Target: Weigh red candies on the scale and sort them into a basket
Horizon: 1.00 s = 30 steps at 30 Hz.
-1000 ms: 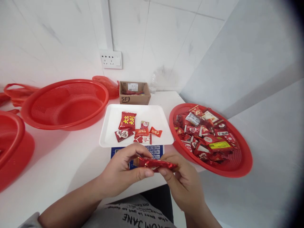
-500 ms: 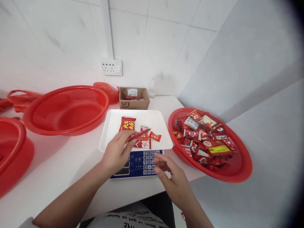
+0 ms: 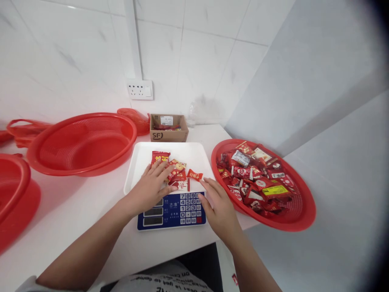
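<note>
Several red snack packets lie on the white tray (image 3: pixel 138 152) of a blue-fronted weighing scale (image 3: pixel 173 211). My left hand (image 3: pixel 148 188) is spread over the left part of the pile, fingers apart, partly covering a red packet with yellow characters (image 3: pixel 160 156). By its fingertips rests a red and gold packet with a ring-shaped print (image 3: pixel 178 166). My right hand (image 3: pixel 220 207) is open at the tray's front right edge, its fingertips close to a small red twist-wrapped candy (image 3: pixel 195 175); I cannot tell whether they touch it.
At the right, a red basket (image 3: pixel 308 219) full of wrapped snacks overhangs the table edge. A red colander-like basket (image 3: pixel 82 144) and part of another (image 3: pixel 18 194) stand at the left. Behind the scale are a small cardboard box (image 3: pixel 168 136) and a red plastic bag (image 3: pixel 136 119).
The red packet that my left hand held has been let go onto the pile, and that hand has spread out. My right hand has moved up to the tray's edge near the small candy.
</note>
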Tool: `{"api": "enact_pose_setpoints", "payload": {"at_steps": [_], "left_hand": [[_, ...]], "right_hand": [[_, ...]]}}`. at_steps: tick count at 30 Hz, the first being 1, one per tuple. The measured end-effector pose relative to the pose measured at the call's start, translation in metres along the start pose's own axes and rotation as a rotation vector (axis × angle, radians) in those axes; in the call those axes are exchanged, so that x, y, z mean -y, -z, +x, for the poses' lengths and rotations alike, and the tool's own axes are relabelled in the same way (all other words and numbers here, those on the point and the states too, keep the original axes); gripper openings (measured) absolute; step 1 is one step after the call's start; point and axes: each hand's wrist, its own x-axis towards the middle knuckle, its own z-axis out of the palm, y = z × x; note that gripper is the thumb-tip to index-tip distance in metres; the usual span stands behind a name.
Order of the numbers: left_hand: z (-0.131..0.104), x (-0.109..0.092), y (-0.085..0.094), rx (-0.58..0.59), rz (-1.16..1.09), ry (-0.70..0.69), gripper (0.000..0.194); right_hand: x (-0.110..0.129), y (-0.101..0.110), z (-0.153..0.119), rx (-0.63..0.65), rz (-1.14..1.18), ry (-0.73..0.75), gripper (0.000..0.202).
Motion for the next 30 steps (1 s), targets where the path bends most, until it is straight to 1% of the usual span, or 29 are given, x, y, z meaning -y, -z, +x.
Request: {"api": "enact_pose_setpoints", "payload": {"at_steps": [3,5,8,12,13,15,17,19,20,22,23,25,28,30], "left_hand": [[-0.003,0.006,0.004,-0.012,0.001,0.085,0.062],[-0.004,0.008,0.005,0.019,-0.014,0.089,0.061],[-0.007,0.008,0.006,0.052,-0.061,0.071,0.062],[-0.012,0.006,0.011,0.019,-0.129,0.09,0.061],[-0.015,0.007,0.013,0.002,-0.139,0.11,0.061],[-0.022,0.011,0.016,-0.034,-0.147,0.162,0.059],[-0.032,0.017,0.017,-0.084,-0.14,0.202,0.055],[-0.042,0.025,0.015,-0.151,-0.124,0.21,0.048],[-0.047,0.028,0.013,-0.18,-0.116,0.205,0.045],[-0.055,0.032,0.01,-0.21,-0.101,0.183,0.04],[-0.057,0.032,0.009,-0.207,-0.097,0.169,0.038],[-0.059,0.03,0.006,-0.181,-0.098,0.137,0.036],[-0.055,0.02,0.005,-0.14,-0.102,0.082,0.035],[-0.051,0.012,0.006,-0.137,-0.097,0.053,0.034]], "right_hand": [[-0.004,-0.009,0.017,0.102,-0.069,-0.003,0.043],[-0.001,-0.014,0.026,0.141,-0.067,0.006,0.043],[0.008,-0.018,0.034,0.168,-0.032,0.046,0.043],[0.016,-0.015,0.035,0.153,0.011,0.079,0.042],[0.015,-0.013,0.032,0.136,0.021,0.076,0.041],[0.01,-0.007,0.023,0.057,0.061,0.069,0.037],[0.0,-0.002,0.008,-0.085,0.127,0.062,0.03],[-0.013,0.001,-0.012,-0.222,0.167,0.049,0.023],[-0.019,0.0,-0.023,-0.256,0.18,0.042,0.02],[-0.031,-0.004,-0.044,-0.236,0.216,0.012,0.016],[-0.036,-0.008,-0.053,-0.221,0.235,-0.028,0.016],[-0.043,-0.018,-0.066,-0.188,0.278,-0.158,0.017],[-0.046,-0.032,-0.072,-0.176,0.379,-0.354,0.023],[-0.046,-0.039,-0.07,-0.16,0.461,-0.416,0.027]]}}
